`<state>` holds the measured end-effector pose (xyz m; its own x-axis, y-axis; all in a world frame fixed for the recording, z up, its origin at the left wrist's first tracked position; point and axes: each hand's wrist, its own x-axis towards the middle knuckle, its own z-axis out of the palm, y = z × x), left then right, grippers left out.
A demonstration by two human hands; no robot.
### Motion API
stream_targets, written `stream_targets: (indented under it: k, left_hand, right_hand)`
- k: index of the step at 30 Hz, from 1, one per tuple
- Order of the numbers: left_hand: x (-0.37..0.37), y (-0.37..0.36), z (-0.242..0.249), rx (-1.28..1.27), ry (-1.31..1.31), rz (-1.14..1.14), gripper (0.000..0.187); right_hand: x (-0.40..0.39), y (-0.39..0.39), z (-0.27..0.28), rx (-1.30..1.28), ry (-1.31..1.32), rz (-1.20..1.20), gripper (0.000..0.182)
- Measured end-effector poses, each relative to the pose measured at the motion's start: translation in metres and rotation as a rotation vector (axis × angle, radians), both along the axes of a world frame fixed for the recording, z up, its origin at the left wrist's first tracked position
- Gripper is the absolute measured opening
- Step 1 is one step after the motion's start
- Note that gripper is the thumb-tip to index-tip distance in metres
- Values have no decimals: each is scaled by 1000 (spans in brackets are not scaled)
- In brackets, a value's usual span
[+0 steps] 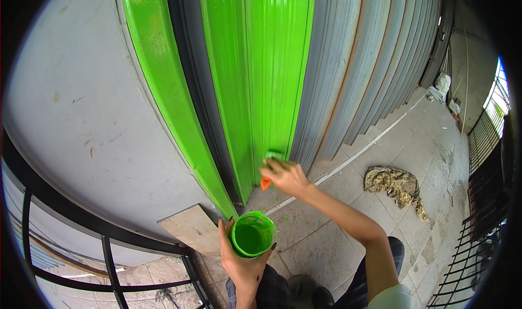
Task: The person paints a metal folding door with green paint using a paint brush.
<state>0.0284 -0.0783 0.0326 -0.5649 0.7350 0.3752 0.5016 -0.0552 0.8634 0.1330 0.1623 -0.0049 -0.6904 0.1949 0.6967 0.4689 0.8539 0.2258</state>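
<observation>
My right hand (287,177) is closed around a paintbrush (266,183) with an orange handle. Green-coated bristles meet the lower part of a bright green metal panel (276,91), part of a folding shutter. In my left hand (242,268) is a paint cup (252,234), held from below and the side with its mouth facing up. Green paint lies inside the cup and coats its wall and rim. Left of the panel, a green door frame (163,64) runs down the wall edge, with a dark grey strip between them.
Unpainted grey shutter slats (348,64) fold away to the right, with rust along some edges. A stained rag (396,185) lies on the tiled floor (310,238). A loose tile (190,230) leans near the wall. Black metal bars (109,254) stand at lower left.
</observation>
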Motion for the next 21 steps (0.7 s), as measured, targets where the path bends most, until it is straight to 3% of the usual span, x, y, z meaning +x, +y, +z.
stream_targets:
  k: [5,8,13,17,20,21]
  left_hand:
    - [2,6,-2,8,-43,-13,108]
    - [3,5,-3,5,-37,-10,108]
    - [2,1,1,-2,-21,0,109]
    - [5,-5,6,6,-12,-16,109]
    - [4,-8,8,5,-12,-25,109]
    - [4,-9,8,5,-16,-29,109]
  right_hand:
    - [-4,-15,173,461,268,57,9]
    - [-4,-19,199,494,343,-13,8]
    - [-7,-2,71,445,159,-75,7]
    - [-2,-17,-34,213,36,-108,12]
    - [-2,-29,-105,-236,-68,-64,17]
    - [-1,-29,-112,-226,-79,-44,16]
